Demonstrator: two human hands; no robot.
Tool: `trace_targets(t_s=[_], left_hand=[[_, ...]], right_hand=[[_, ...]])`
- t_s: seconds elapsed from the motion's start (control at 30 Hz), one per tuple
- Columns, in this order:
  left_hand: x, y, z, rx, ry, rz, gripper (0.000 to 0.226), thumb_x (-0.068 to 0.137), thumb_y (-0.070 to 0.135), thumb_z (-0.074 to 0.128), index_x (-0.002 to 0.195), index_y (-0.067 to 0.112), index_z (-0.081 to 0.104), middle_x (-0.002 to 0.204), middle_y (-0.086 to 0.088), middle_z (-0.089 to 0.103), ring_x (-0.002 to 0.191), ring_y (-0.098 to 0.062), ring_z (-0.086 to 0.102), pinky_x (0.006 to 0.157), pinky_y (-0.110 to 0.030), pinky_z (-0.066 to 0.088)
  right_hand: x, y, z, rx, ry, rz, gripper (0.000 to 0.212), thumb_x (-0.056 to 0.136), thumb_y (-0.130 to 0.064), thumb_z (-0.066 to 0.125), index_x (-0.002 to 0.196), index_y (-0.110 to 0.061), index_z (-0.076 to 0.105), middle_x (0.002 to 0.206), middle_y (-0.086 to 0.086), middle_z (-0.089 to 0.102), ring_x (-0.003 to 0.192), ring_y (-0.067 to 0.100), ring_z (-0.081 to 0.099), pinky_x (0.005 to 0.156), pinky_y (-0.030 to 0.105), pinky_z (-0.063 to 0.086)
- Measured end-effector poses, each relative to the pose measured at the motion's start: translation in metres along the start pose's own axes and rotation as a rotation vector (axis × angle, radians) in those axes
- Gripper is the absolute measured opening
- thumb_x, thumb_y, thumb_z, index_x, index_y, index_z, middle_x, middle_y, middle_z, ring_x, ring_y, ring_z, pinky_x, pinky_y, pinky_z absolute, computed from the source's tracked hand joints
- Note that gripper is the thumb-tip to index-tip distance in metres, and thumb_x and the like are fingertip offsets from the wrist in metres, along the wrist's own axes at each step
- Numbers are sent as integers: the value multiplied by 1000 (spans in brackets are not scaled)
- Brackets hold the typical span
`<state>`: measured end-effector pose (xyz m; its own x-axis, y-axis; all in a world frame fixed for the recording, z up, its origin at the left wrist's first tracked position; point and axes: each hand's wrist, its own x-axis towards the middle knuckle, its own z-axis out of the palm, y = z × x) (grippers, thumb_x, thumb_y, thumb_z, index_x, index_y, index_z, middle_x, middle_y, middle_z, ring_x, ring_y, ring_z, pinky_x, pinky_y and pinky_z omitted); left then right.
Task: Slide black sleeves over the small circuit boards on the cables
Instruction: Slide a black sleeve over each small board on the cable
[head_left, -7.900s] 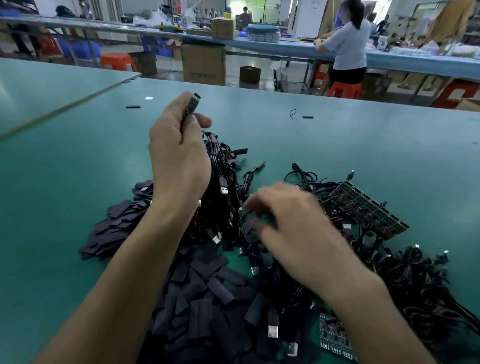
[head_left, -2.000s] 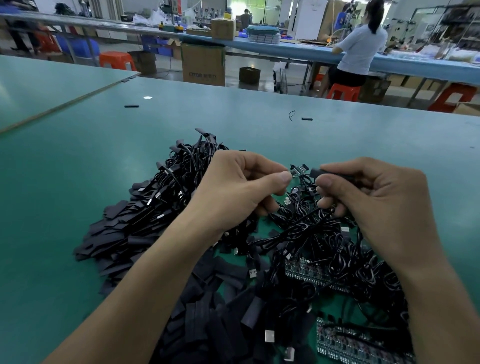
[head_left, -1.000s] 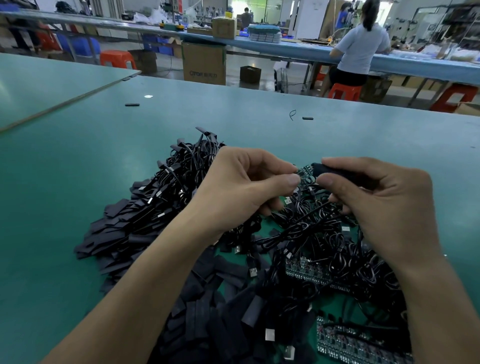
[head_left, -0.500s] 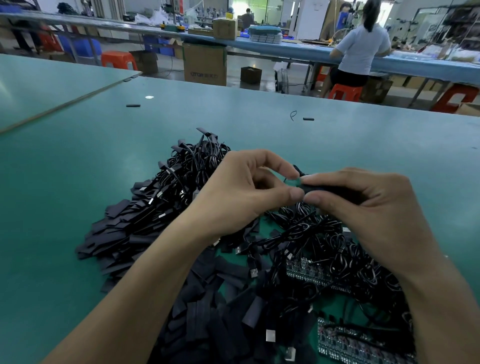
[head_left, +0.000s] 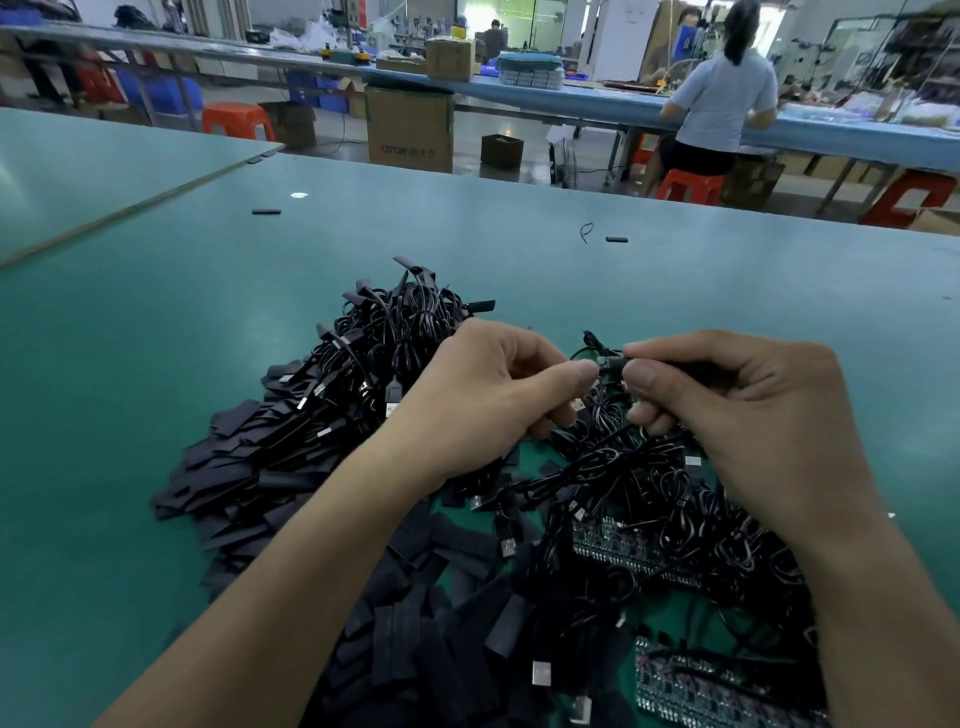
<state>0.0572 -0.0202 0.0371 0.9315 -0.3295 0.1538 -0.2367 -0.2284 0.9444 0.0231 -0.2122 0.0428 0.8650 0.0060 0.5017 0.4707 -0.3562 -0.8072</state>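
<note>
Two board panels seen nearest in the cable heap, many loose sleeves piled left of it, above it one black sleeve pinched by the right hand, one cable end pinched by the left hand, two stray sleeves lain beyond.

1. A broad matte green tabletop fills the foreground, with a second green table adjoining on the left.
2. Beyond, a long blue workbench spans the room. A person in a pale blue shirt sits there on an orange plastic stool.
3. A tall brown cardboard box stands on the glossy grey floor.
4. Far end — bright glazed panels.
</note>
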Motion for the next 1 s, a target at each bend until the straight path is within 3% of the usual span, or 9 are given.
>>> trace_targets(t_s=[0.43, 0.7, 0.87, 1.0], left_hand=[[-1, 0, 0, 160, -38, 137, 18, 95, 27, 67, 81, 16, 73, 64, 6, 70, 49, 0, 54, 49, -14, 40], [0, -1, 1, 176, 23, 186, 21, 96, 30, 65, 80, 16, 68, 55, 11, 48, 48, -5, 38, 49, -19, 33], [0, 0, 0, 138, 15, 189, 22, 96, 27, 65, 78, 14, 66, 54, 12, 47, 46, -3, 37, 48, -18, 31], [-1, 0, 0, 120, 5, 182, 22, 96, 27, 65, 80, 12, 68, 54, 12, 46, 46, -2, 36, 49, -18, 30]], right_hand=[[-1, -3, -4, 21, -53, 17, 16, 74, -29, 73, 89, -29, 77, 68, 5, 74, 58, 19, 69, 62, 19, 56], [0, -3, 0, 70, -2, 21, 13, 75, -29, 73, 87, -25, 76, 70, 4, 74, 56, 14, 69, 56, 17, 53], [-1, -3, -1, 40, -45, 0, 27, 67, -33, 80, 94, -32, 77, 86, -6, 78, 77, 12, 74, 75, 21, 58], [0, -1, 2, 63, -34, -11, 21, 70, -29, 78, 92, -28, 77, 80, -4, 77, 66, 14, 73, 67, 19, 57]])
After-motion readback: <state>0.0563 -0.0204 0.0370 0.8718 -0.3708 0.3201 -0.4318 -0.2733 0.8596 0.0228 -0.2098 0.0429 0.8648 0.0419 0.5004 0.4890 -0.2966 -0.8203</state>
